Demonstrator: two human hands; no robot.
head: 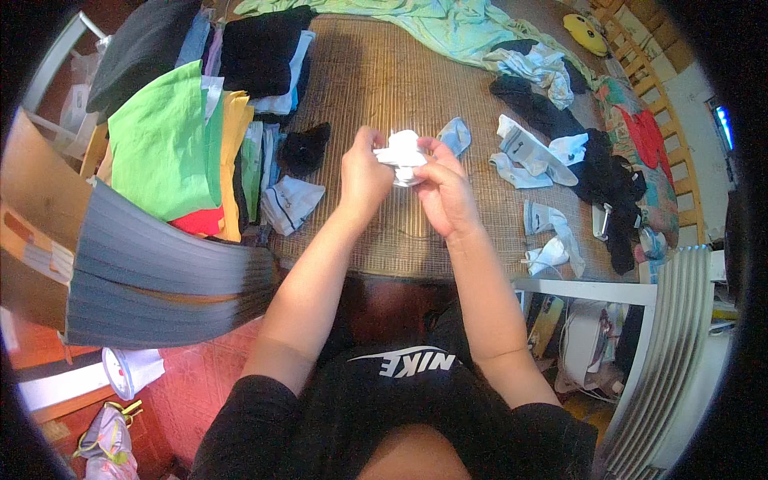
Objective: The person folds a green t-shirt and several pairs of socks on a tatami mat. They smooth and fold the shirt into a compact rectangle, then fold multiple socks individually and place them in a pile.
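Note:
A bunched piece of white cloth [401, 153], possibly a sock, is held up between both hands above a woven mat [372, 78]. My left hand [367, 174] grips its left side, the fingertips partly hidden behind it. On the other side, my right hand [447, 189] pinches it between thumb and fingers. Just beyond the right hand lies a light blue and white sock [455, 135]. Left of my left hand are a folded white sock [292, 204] with a dark stripe and a small black bundle [305, 148].
Folded clothes, a green one [165, 144] in front, stand at the left beside a grey pleated cover [162, 282]. Loose white socks [534, 150] and black garments [609, 180] lie on the right. A light green blanket [432, 30] spans the far edge; a wooden rail [678, 150] runs along the right.

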